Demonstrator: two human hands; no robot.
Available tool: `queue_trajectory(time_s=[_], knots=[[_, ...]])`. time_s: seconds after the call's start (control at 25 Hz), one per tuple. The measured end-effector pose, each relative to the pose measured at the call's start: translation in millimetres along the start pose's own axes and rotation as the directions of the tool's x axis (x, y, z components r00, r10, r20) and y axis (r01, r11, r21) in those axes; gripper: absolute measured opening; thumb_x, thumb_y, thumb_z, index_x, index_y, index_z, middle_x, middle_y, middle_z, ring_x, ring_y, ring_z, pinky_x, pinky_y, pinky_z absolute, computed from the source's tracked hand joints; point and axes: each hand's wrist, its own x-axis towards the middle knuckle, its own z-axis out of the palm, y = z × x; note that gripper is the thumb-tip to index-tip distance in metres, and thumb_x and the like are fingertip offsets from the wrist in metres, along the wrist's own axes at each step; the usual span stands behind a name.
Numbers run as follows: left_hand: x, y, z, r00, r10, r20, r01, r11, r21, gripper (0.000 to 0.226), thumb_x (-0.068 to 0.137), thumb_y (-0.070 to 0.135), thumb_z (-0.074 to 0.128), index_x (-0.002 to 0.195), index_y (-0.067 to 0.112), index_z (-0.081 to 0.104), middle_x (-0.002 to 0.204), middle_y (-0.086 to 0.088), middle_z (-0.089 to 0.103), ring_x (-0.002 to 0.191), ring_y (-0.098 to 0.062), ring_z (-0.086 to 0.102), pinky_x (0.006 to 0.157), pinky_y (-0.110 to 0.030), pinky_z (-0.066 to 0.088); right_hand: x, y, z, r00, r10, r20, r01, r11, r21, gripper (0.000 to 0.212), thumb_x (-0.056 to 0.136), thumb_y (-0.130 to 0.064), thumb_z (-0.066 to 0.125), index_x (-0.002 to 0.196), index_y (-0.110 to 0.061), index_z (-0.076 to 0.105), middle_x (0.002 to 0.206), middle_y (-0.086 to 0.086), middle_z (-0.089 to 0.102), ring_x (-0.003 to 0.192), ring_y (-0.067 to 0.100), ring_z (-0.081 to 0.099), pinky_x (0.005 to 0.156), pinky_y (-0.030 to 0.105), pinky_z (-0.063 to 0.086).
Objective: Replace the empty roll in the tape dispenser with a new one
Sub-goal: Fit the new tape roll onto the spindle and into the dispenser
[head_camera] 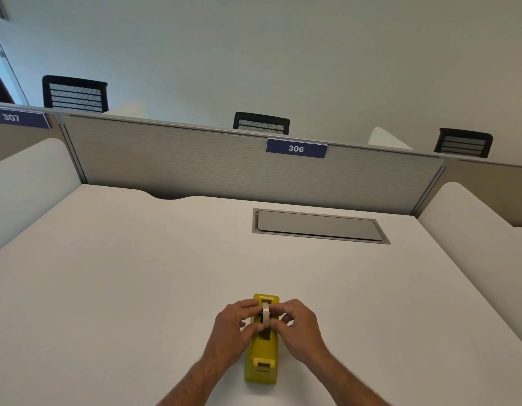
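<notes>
A yellow tape dispenser (261, 354) lies lengthwise on the white desk (122, 288), its cutter end toward me. A thin pale roll (265, 315) on a dark hub stands upright in the dispenser's slot. My left hand (233, 329) pinches the roll from the left and my right hand (297, 326) from the right, thumbs meeting at its near edge. Whether the roll carries tape or is a bare core, I cannot tell. No other roll is in view.
A grey cable hatch (319, 225) is set flush in the desk behind the dispenser. A fabric partition (195, 159) with a "306" label (296, 148) closes the back. White side dividers (28, 183) stand left and right. Black chair backs (261, 123) show beyond.
</notes>
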Motion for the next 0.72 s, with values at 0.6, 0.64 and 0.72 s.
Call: queue_trajectory(time_s=[0.6,0.64,0.72], knots=[[-9,-4,-10,0.983,0.131,0.128,-0.156,0.966,0.207,0.085,0.069,0.068,0.066,0.143,0.036,0.04,0.145,0.026,0.036,0.133,0.002,0.035,0.113,-0.027,0.039,-1,3,-3,0.994,-0.109,0.011,0.11,0.988,-0.107,0.043,0.07,-0.04,0.076,0.112,-0.032,0.066,0.11,-0.016,0.058,0.099,0.006,0.058,0.075,0.021,0.055],[-9,-3,-11,0.98,0.122,0.157,-0.16,0.953,0.258,0.093,0.069,0.073,0.062,0.148,0.036,0.031,0.15,0.025,0.028,0.137,0.001,0.029,0.115,-0.027,0.035,0,2,-3,0.989,-0.133,0.067,0.143,0.975,-0.172,0.053,0.073,-0.045,0.072,0.123,-0.032,0.062,0.119,-0.016,0.053,0.108,0.005,0.052,0.084,0.025,0.055],[-8,-3,-11,0.977,0.102,0.185,-0.159,0.931,0.328,0.102,0.068,0.082,0.054,0.152,0.035,0.021,0.159,0.021,0.018,0.144,-0.002,0.023,0.118,-0.029,0.032,0,0,-4,0.972,-0.183,0.147,0.221,0.924,-0.313,0.057,0.079,-0.05,0.064,0.133,-0.032,0.056,0.129,-0.016,0.047,0.12,0.004,0.043,0.095,0.028,0.051]])
